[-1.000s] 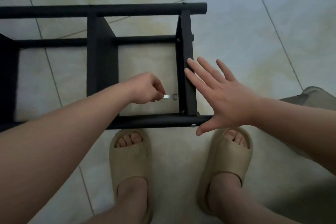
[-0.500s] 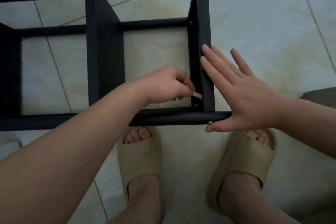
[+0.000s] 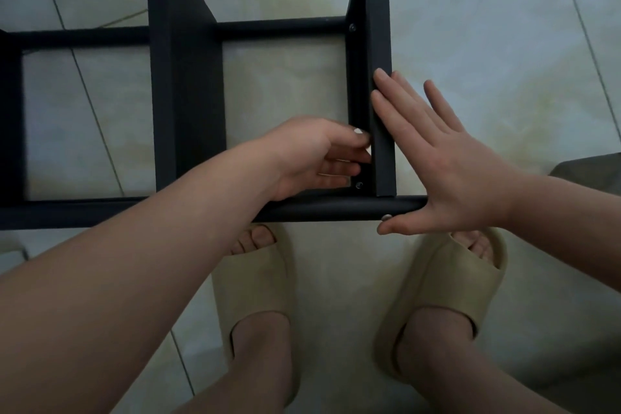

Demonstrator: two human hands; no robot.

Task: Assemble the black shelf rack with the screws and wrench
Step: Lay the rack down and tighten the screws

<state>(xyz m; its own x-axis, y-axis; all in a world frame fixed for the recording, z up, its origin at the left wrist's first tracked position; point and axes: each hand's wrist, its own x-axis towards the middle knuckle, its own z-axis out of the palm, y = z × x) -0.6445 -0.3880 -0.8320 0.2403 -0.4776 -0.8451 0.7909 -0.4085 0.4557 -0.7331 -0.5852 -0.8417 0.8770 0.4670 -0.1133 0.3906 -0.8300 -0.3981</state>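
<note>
The black shelf rack (image 3: pixel 188 84) lies on its side on the tiled floor. My left hand (image 3: pixel 316 155) reaches inside the frame, fingers curled against the inner face of the right end panel (image 3: pixel 381 104). It pinches a small silver wrench (image 3: pixel 369 152), of which only a pale sliver shows. A screw (image 3: pixel 359 184) sits just below the fingers and another screw (image 3: pixel 352 27) at the panel's far corner. My right hand (image 3: pixel 447 165) lies flat against the panel's outer face. Its thumb is under the near tube (image 3: pixel 319 208), beside a screw head (image 3: pixel 387 217).
My feet in beige slippers (image 3: pixel 258 282) (image 3: pixel 447 292) stand just in front of the near tube. A grey object (image 3: pixel 588 171) shows at the right edge and a pale one (image 3: pixel 13 245) at the left edge. Bare tile lies to the right of the rack.
My left hand has moved right with the wrench, up against the end panel's inner face. The right hand has stayed flat on the panel. The rack now sits larger and higher in view.
</note>
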